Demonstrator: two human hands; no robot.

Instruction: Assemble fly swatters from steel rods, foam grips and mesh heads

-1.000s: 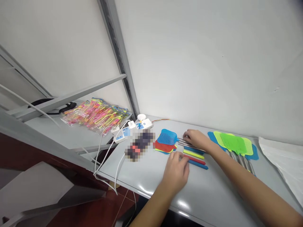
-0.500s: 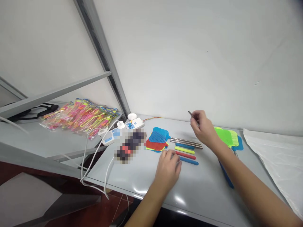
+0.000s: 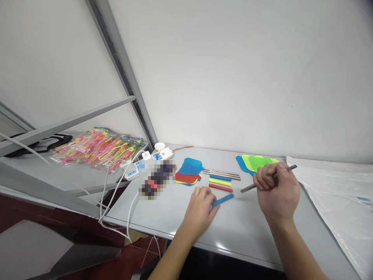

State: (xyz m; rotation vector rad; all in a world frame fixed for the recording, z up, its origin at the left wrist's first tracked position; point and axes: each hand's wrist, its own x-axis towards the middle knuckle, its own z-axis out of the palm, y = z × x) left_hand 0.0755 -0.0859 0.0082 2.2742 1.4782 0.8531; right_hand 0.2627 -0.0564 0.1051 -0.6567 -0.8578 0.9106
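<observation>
One rod (image 3: 248, 188) is silver-grey, the nearest handle (image 3: 223, 200) plain blue.

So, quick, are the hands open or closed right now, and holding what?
Left hand: closed, pinching one end of the nearest blue handle.
Right hand: closed around a metal rod.

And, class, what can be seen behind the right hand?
Past the right hand, parts of a green swatter head, a yellow swatter head and a blue swatter head show. Whatever sits directly behind the hand is covered and cannot be seen.

Workroom, seemingly — bagged goods (image 3: 100, 149), worktable (image 3: 247, 233)
</observation>
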